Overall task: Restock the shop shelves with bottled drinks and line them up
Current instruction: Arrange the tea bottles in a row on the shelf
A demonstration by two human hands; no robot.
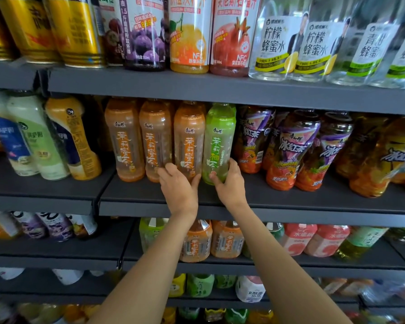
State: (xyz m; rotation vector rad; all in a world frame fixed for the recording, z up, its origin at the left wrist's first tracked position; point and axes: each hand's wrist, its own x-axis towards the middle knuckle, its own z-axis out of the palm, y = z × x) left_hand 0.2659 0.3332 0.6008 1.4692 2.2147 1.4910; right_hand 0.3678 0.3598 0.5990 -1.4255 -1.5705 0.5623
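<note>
Both hands (205, 185) raised, fingers curled (arms extended forward)

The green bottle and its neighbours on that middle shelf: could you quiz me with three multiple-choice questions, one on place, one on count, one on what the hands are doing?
1. Where does the green bottle stand?
A. directly right of the orange tea bottles
B. on the top shelf
C. among the yellow cans

2. How many orange tea bottles front that row?
A. one
B. three
C. six

3. What is the right hand doing?
A. hanging idle
B. gripping the green bottle's base
C. holding a can

Answers: 1 A, it follows them on the middle shelf. 2 B, three stand side by side. 3 B, its fingers wrap the base, while the left hand holds the neighbouring orange bottle.
</note>
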